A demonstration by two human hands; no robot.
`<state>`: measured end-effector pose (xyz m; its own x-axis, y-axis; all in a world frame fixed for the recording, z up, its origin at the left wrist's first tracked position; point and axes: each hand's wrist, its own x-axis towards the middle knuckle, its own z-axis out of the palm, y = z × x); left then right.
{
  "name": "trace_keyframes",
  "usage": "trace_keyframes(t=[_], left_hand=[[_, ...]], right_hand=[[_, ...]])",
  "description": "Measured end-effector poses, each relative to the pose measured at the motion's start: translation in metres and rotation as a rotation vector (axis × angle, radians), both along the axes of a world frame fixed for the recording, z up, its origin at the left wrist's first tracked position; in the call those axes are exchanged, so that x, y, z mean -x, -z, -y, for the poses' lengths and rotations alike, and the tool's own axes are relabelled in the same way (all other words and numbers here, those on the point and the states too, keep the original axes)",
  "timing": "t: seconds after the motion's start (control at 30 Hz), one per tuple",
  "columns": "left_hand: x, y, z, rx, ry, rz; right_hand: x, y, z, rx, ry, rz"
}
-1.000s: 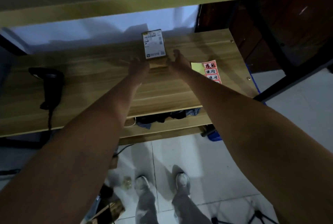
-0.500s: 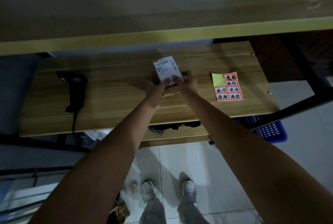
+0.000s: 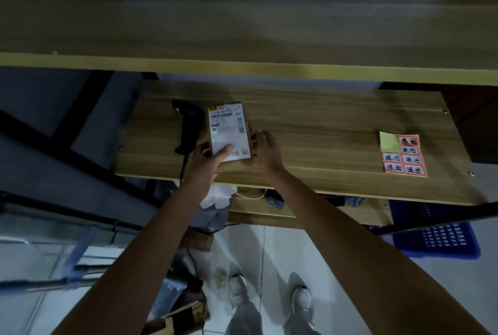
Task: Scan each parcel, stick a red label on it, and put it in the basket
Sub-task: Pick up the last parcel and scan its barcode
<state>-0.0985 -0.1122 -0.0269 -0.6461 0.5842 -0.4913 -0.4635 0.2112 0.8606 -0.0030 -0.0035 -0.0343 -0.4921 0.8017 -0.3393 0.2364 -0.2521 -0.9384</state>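
Parcel down beside the scanner, label up, nothing scanned yet by the look of it.

Your left hand [image 3: 208, 158] has the parcel [image 3: 230, 133] pinched at its near left corner, thumb lying on the white shipping label, while your right hand [image 3: 265, 148] is spread open along the right edge, touching it or just beside it (the dim light won't say which) and gripping nothing. The parcel lies flat on the table [image 3: 323, 129], its left edge just beside the scanner [image 3: 187, 124]. Reach across for the scanner carelessly and you could catch its cord or skew the parcel. The red labels [image 3: 404, 156] lie well apart on the right and the basket [image 3: 442, 240] sits low under that end, so a rushed drop may miss it.
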Motion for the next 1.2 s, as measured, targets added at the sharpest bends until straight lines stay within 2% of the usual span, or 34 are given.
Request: trace_keyframes(t=[0.17, 0.27, 0.37, 0.47, 0.7, 0.83, 0.97, 1.07, 1.2], left_hand=[[0.039, -0.007, 0.066, -0.060, -0.042, -0.071], [0.063, -0.006, 0.096, -0.055, -0.098, -0.122], [0.085, 0.002, 0.122, -0.025, -0.189, -0.132], [0.101, 0.011, 0.139, -0.043, -0.200, -0.108], [0.119, 0.016, 0.150, -0.018, -0.166, -0.159], [0.123, 0.015, 0.144, -0.046, -0.157, -0.149], [0.115, 0.014, 0.124, -0.064, -0.141, -0.114], [0.107, 0.018, 0.104, -0.041, -0.104, -0.083], [0.089, 0.025, 0.063, 0.018, -0.064, -0.087]], right_hand=[[0.052, -0.001, 0.043, -0.197, -0.252, 0.249], [0.096, 0.004, 0.058, -0.251, -0.342, 0.305], [0.134, 0.016, 0.063, -0.226, -0.329, 0.296], [0.160, 0.028, 0.062, -0.159, -0.257, 0.376], [0.190, 0.051, 0.053, -0.249, -0.243, 0.541], [0.176, 0.044, 0.050, -0.015, -0.232, 0.399], [0.144, 0.021, 0.051, 0.211, -0.099, 0.124], [0.108, 0.007, 0.047, 0.204, -0.068, -0.005], [0.058, -0.015, 0.040, 0.133, -0.001, -0.074]])
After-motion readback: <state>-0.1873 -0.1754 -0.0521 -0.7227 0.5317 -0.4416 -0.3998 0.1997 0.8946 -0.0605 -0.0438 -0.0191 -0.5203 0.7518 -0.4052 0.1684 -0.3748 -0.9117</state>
